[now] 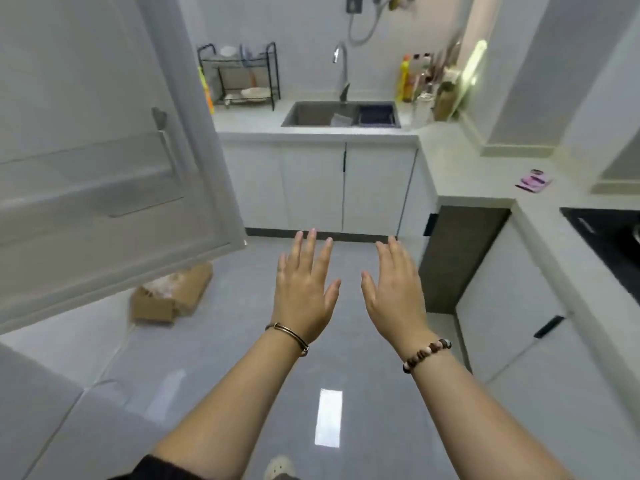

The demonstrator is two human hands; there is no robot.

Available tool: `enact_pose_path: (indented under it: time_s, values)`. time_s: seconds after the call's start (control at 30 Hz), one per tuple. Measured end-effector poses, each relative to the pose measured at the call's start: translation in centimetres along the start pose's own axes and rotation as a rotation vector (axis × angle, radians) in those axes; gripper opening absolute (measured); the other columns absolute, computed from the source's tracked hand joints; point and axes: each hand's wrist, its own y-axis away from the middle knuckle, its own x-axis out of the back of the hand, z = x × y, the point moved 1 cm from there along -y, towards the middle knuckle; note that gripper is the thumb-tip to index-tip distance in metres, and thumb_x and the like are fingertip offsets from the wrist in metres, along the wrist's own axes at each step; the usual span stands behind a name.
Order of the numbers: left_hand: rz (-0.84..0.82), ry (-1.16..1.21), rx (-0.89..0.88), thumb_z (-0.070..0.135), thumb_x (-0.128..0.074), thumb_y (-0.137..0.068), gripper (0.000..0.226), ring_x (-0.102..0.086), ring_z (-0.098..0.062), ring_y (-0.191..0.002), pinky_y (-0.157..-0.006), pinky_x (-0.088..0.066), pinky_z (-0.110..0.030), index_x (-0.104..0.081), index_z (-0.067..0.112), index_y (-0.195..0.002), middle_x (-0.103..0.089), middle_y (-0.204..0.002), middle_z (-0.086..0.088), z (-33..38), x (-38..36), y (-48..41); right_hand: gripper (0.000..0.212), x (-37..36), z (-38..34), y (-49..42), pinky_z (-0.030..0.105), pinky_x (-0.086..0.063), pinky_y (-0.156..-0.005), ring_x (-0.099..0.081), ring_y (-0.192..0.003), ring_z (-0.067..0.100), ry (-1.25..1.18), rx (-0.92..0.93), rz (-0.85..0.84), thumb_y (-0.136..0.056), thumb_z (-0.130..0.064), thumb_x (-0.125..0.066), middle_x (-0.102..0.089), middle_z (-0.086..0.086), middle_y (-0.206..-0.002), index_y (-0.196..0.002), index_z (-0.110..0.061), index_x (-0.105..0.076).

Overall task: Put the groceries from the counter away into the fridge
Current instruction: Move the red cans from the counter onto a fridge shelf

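Fridge door (104,150) white and wide open, pink packet (533,180) flat on counter (467,161)

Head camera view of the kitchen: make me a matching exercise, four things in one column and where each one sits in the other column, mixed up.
Things
1. cardboard box
2. pink packet
3. dish rack
4. yellow bottle

Places
A. on the counter, just left of the sink
B. on the floor, below the open fridge door
C. right of the sink, among other bottles
D. on the right-hand stretch of counter, short of the black hob

Pairs: 1-B, 2-D, 3-A, 4-C
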Motion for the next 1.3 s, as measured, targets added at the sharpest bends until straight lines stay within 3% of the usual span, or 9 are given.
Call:
enact_pose_path:
  time_s: [0.2,0.4,0.6,0.8,1.1,1.2,1.3]
  values:
    - [-0.094,0.164,-0.294,0.044,-0.030,-0.091,0.061,-0.016,-0.029,-0.143,-0.111,-0.012,-0.048,-0.017,0.022,-0.146,-0.023,-0.154,-0.011,14.4,-5.5,-5.4,0.054,8.1,12.2,3.7,0.047,-0.022,-0.115,-0.018,-0.143,0.026,0.122,-0.313,0.145,-0.098,-0.031,-0.042,-0.024,0.014,-0.153,-0.144,-0.005,-0.031]
    - [-0.175,0.292,-0.588,0.047,-0.027,-0.091,0.063,-0.008,-0.028,-0.144,-0.110,-0.007,-0.049,-0.013,0.023,-0.148,-0.016,-0.157,-0.009,29.2,-10.0,-8.1,0.053,15.9,22.4,8.7,0.044,-0.016,-0.118,-0.013,-0.144,0.024,0.278,-0.601,0.288,-0.097,-0.029,-0.044,-0.021,0.012,-0.155,-0.144,-0.007,-0.031]
    - [-0.257,0.458,-0.905,0.048,-0.025,-0.092,0.064,-0.002,-0.028,-0.144,-0.112,-0.012,-0.051,-0.014,0.022,-0.149,-0.010,-0.158,-0.008,42.5,-13.0,-9.5,0.054,23.0,29.4,13.3,0.042,-0.015,-0.118,-0.014,-0.145,0.023,0.433,-0.889,0.424,-0.097,-0.031,-0.044,-0.021,0.011,-0.155,-0.144,-0.007,-0.032]
    - [-0.355,0.647,-1.175,0.044,-0.030,-0.092,0.062,-0.012,-0.031,-0.144,-0.110,-0.018,-0.055,-0.022,0.019,-0.148,-0.018,-0.156,-0.010,53.6,-14.3,-6.4,0.055,27.9,32.7,20.3,0.039,-0.015,-0.118,-0.014,-0.144,0.022,0.539,-1.168,0.536,-0.097,-0.032,-0.044,-0.020,0.009,-0.156,-0.145,-0.009,-0.029]
    - [-0.551,0.812,-1.455,0.041,-0.035,-0.091,0.062,-0.020,-0.031,-0.142,-0.111,-0.025,-0.053,-0.027,0.014,-0.147,-0.026,-0.153,-0.011,64.6,-13.8,3.6,0.052,31.6,33.8,33.5,0.042,-0.027,-0.114,-0.031,-0.137,0.029,0.636,-1.421,0.703,-0.091,-0.025,-0.053,-0.037,0.014,-0.146,-0.136,-0.003,-0.043]
    - [-0.640,0.895,-1.477,0.028,-0.053,-0.087,0.063,-0.028,-0.031,-0.139,-0.113,-0.026,-0.043,-0.034,0.009,-0.143,-0.033,-0.149,-0.014,67.2,-13.6,6.5,0.057,32.7,34.2,37.6,0.041,-0.026,-0.114,-0.030,-0.138,0.028,0.637,-1.527,0.690,-0.088,-0.026,-0.057,-0.036,0.014,-0.147,-0.138,-0.004,-0.041]
    - [-0.848,0.934,-1.422,0.019,-0.063,-0.085,0.069,-0.030,-0.025,-0.137,-0.111,-0.018,-0.023,-0.030,0.009,-0.145,-0.033,-0.149,-0.011,70.0,-12.6,9.2,0.064,34.2,34.5,41.6,0.036,-0.028,-0.111,-0.035,-0.134,0.025,0.617,-1.642,0.708,-0.083,-0.027,-0.064,-0.041,0.011,-0.144,-0.138,-0.006,-0.039]
